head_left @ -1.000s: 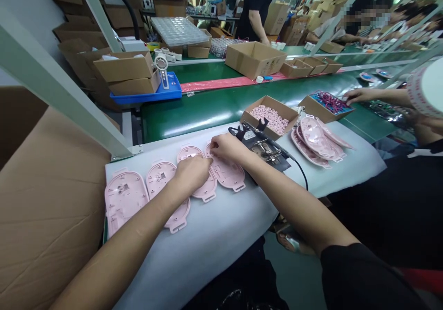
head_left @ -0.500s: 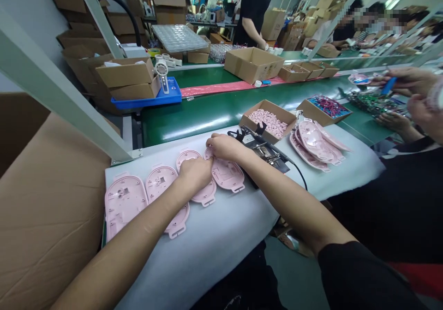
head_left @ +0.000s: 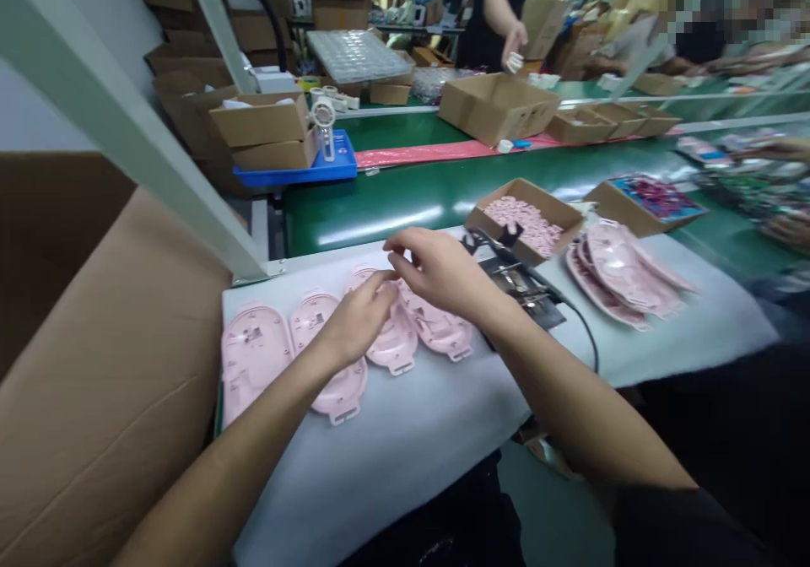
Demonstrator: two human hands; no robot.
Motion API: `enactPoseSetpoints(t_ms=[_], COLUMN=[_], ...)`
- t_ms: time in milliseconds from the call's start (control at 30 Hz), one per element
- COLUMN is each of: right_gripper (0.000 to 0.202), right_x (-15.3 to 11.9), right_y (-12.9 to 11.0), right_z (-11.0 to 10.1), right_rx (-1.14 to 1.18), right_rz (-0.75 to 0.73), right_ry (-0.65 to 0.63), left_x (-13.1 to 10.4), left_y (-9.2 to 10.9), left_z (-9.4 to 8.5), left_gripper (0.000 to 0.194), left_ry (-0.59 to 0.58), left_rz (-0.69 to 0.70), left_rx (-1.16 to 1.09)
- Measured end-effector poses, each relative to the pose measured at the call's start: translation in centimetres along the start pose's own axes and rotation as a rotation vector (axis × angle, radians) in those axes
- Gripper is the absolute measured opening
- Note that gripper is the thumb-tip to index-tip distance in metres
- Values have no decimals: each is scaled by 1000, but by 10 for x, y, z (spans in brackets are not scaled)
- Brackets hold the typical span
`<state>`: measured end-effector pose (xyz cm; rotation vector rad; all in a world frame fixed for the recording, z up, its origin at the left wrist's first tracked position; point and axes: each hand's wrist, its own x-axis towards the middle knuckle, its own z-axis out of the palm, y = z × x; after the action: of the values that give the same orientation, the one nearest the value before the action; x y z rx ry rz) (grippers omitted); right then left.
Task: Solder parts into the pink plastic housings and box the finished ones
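From where I stood, I saw four pink shells (head_left: 253,352) lying in a row on the white worktop (head_left: 436,415), from the left of the frame to the middle. They sat very close together, and some looked like they touched.

The person's left hand (head_left: 359,314) was over the third shell, near the middle of the frame. Its fingers were bent, and I could not tell if a tiny thing was pinched in them. The right hand (head_left: 436,272) was just above it, near the fourth shell, with its thumb and fingers loose and apart.

I thought a bump could be trouble. If a wrist dragged low, one shell could push the next, and the whole row could slide. The two hands were so close that they could knock each other, and a small bit could drop and get lost.

Right of the hands was a black metal tool (head_left: 522,293) with a black cord (head_left: 593,343). If the right arm caught that cord, the tool could jerk into the fourth shell. Behind it, a box (head_left: 566,238) of little pink pieces (head_left: 525,221) could spill if an elbow or a quick reach hit it.
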<state>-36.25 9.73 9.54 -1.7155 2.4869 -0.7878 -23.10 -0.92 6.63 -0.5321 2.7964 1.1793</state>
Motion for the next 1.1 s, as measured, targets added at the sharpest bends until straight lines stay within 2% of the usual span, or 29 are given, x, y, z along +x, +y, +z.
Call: enactPoseSetpoints(t_ms=[33, 67, 133, 167, 267, 367, 400, 467, 533, 567, 667, 733, 867, 967, 1100], right_gripper=[17, 14, 14, 16, 20, 20, 19, 17, 14, 13, 13, 14, 13, 17, 16], right_x=[-11, -21, -38, -44, -49, -45, -42, -35, -22, -13, 21, 46, 78, 83, 82], right_y=[-13, -26, -47, -55, -73, -85, -88, -95, -100, -103, -111, -119, -138, -146, -147], right_z=[-1, 0, 7, 13, 33, 46, 48, 49, 51, 53, 71, 90, 128, 147, 159], right_rx=[137, 251, 336, 318, 166, 32, 39, 205, 452, 533, 547, 487, 330, 199, 91], right_rz=[-86, -177, -327, -374, -461, -551, -572, -570, -493, -419, -184, -102, -104, -101, -74], right_ry=[48, 44, -49, -90, -136, -124, -118, -116, -141, -166, -298, -418, -540, -543, -524], left_x=[-14, -27, -52, -62, -84, -99, -104, -116, -131, -139, -162, -171, -171, -166, -161], left_y=[-3, -6, -12, -15, -22, -30, -33, -42, -55, -63, -91, -109, -136, -147, -151], left_z=[-3, -6, -8, -8, -8, -9, -9, -9, -7, -6, -6, -10, -17, -16, -13], left_gripper=[54, 54, 51, 49, 47, 50, 52, 52, 44, 38, 21, 15, 19, 27, 33], left_ry=[34, 73, 145, 165, 167, 168, 169, 202, 314, 394, 631, 698, 714, 698, 654], left_rz=[-41, -93, -195, -234, -266, -252, -249, -248, -203, -168, -90, -104, -137, -158, -190], left_rx=[-284, -625, -1298, -1535, -1805, -1853, -1834, -1779, -1668, -1536, -811, -378, -38, 137, 295])
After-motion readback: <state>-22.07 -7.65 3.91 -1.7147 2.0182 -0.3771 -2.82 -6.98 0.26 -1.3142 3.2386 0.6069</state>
